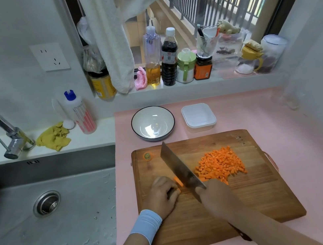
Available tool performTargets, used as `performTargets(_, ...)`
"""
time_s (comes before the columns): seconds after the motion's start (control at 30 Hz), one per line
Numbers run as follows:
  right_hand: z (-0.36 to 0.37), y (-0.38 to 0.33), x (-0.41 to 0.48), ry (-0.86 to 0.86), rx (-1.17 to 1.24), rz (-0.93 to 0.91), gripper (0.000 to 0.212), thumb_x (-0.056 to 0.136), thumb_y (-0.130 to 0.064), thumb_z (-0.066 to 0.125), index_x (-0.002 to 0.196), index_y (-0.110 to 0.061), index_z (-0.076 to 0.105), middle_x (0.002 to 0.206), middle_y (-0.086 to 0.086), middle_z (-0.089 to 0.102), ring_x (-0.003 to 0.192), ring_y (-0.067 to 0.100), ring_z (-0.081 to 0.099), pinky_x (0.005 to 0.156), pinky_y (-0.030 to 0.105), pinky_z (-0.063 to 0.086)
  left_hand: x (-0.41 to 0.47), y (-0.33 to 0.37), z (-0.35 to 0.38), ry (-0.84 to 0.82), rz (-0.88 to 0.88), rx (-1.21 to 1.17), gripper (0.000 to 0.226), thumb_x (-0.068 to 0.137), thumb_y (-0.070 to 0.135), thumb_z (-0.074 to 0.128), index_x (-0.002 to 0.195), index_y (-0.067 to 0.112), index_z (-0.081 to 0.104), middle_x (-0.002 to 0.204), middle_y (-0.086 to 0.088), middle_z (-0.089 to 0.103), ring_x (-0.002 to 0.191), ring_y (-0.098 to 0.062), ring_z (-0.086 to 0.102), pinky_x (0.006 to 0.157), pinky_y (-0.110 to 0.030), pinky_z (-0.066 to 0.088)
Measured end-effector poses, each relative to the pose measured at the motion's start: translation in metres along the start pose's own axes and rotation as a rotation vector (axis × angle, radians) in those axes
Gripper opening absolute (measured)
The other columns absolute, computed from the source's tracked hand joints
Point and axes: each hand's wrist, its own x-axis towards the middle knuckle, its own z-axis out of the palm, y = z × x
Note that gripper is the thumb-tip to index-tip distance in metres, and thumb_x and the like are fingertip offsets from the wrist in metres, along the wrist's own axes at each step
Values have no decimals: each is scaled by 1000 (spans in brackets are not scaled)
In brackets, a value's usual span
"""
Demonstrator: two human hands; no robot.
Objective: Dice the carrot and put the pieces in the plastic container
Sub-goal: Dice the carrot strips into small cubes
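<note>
1. Orange everywhere at this point. A big heap of small diced carrot cubes sits right of centre on the brown wooden cutting board, so most of the dicing looks done to me.
2. What's left of the carrot is a short bundle of orange carrot strips just left of the blade, lower middle of the frame.
3. The left hand (pale blue wristband) has its grip curled down on those strips, fingertips tucked.
4. The right hand has its grip closed around the dark handle of a wide steel cleaver; the blade runs diagonally between the strips and the heap.
5. The square white plastic container sits past the board's far edge on the pink bench, upper middle of the frame, with no carrot in it that I can see. A white round bowl with a dark rim sits beside it on the left.
6. So my guess: a few more cuts, then the whole transfer step is still to do.
</note>
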Motion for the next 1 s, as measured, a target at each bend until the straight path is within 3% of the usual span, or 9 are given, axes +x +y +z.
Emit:
performTargets(0.13, -18, 1, 6, 9, 79, -5, 31, 102, -30, 48, 77, -15, 59, 67, 2, 58, 58, 19, 52, 54, 29, 37, 6, -2, -8, -20, -13, 3, 35, 82, -2, 53, 108, 17, 66, 107, 5, 60, 107, -8, 49, 100, -12, 33)
performTargets(0.23, -22, 5, 11, 30, 51, -23, 30, 102, -31, 48, 79, -15, 61, 70, 4, 62, 59, 19, 56, 54, 30, 41, 13, -7, -9, -160, 46, 98, 54, 82, 2, 50, 132, 21, 59, 132, 7, 58, 126, -8, 43, 112, -17, 25)
performTargets(0.3, -21, 8, 12, 44, 8, -37, 30, 103, -32, 47, 81, -17, 62, 71, 2, 63, 59, 17, 57, 52, 28, 41, 16, -8, -8, -232, 97, 183, 52, 88, 11, 49, 137, 28, 54, 135, 10, 57, 128, -8, 43, 112, -26, 28)
performTargets(0.47, -18, 16, 14, 136, -139, -97, 30, 102, -36, 45, 90, -20, 68, 74, -4, 63, 69, 17, 61, 55, 29, 39, 18, -7, 0, -197, 100, 240, 30, 91, 27, 62, 120, 24, 63, 111, 7, 65, 107, -13, 51, 93, -35, 49)
performTargets(0.6, -18, 25, 16, 191, -244, -206, 28, 101, -34, 44, 92, -22, 67, 75, -5, 62, 72, 18, 60, 58, 31, 40, 5, 2, 6, -94, 19, 201, 31, 87, 38, 61, 114, 25, 66, 109, 9, 66, 104, -11, 53, 91, -29, 48)
performTargets(0.7, -21, 30, 17, 222, -389, -279, 24, 101, -30, 42, 96, -26, 66, 77, -6, 63, 76, 17, 62, 57, 30, 38, 2, 6, -11, 165, -187, 15, 26, 81, 19, 48, 97, 21, 67, 100, 8, 63, 97, -15, 56, 90, -14, 37)
performTargets(0.83, -29, 33, 18, 186, -629, -394, 39, 92, -11, 47, 122, -32, 60, 77, -9, 56, 67, 14, 55, 48, 25, 27, 33, 9, -57, 550, -524, -110, 24, 75, 4, 40, 80, 21, 56, 85, 4, 59, 85, -23, 53, 83, -36, 45)
performTargets(0.9, -31, 33, 19, 175, -718, -481, 49, 87, -6, 50, 128, -32, 58, 81, -7, 61, 66, 14, 49, 52, 26, 30, 56, 10, -71, 443, -507, -131, 23, 82, 5, 47, 76, 24, 58, 83, 12, 61, 83, -18, 56, 82, -36, 48)
performTargets(1.0, -32, 28, 15, 289, -710, -691, 69, 50, -5, 75, 110, -38, 64, 56, -12, 54, 47, 7, 33, 42, 17, 11, 83, 22, -71, -172, -528, -126, 26, 89, 20, 59, 91, 42, 73, 95, 22, 66, 99, -5, 59, 94, -28, 45)
